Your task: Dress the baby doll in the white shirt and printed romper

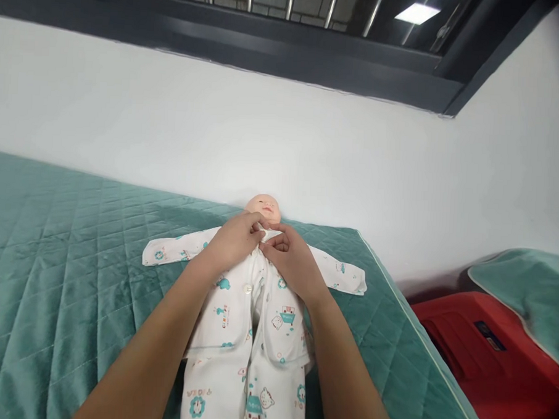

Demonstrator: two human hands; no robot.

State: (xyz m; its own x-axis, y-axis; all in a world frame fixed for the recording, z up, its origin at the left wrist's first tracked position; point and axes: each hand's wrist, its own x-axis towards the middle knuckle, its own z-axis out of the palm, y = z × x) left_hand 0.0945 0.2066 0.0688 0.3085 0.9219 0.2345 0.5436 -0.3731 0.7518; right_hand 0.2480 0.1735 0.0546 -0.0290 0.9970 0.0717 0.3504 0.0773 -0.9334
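Note:
A baby doll (264,205) lies on its back, its head close to the wall. It wears a white printed shirt (226,318) with long sleeves spread to both sides, and matching trousers (271,397). My left hand (236,240) and my right hand (292,256) meet at the shirt's collar, just under the doll's chin. Both hands pinch the shirt's front edges there with thumb and fingers. Below them the shirt front hangs apart, and a white button (247,289) shows on its left edge. Whatever fastener lies between my fingertips is mostly hidden.
Under the doll is a green quilted mattress cover (95,275), its piped edge running down the right. A white wall (218,133) rises behind, beneath a dark window frame (268,48) with bars. To the right, below the edge, sits a red plastic box (481,360) with green cloth (530,294) over it.

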